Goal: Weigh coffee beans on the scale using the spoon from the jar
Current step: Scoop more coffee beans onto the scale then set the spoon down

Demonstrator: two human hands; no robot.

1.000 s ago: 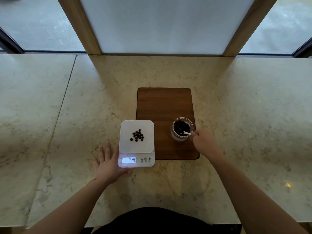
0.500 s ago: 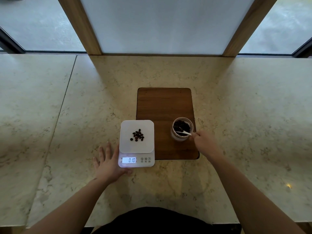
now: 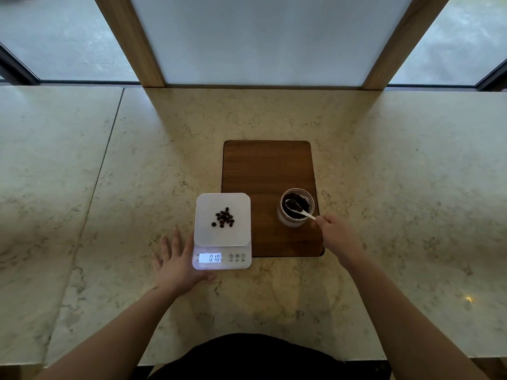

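Note:
A white digital scale (image 3: 204, 237) sits on the marble counter with a small heap of coffee beans (image 3: 223, 217) on its platform; the lit display reads 0.10. To its right a clear jar (image 3: 296, 206) of dark beans stands on a wooden board (image 3: 267, 171). My right hand (image 3: 337, 235) pinches the handle of a white spoon (image 3: 301, 211), whose bowl lies over the beans inside the jar with a few beans on it. Flat on the counter, my left hand (image 3: 175, 266) rests with fingers spread, touching the scale's front left corner.
The marble counter (image 3: 397, 187) runs wide to both sides, with a seam on the left. Wooden window posts (image 3: 131, 42) rise along the back edge. My dark-clothed torso sits at the front edge.
The spoon's bowl has slid further left across the jar and now carries a few beans. My right hand shifted slightly. The left hand and the scale reading stayed the same.

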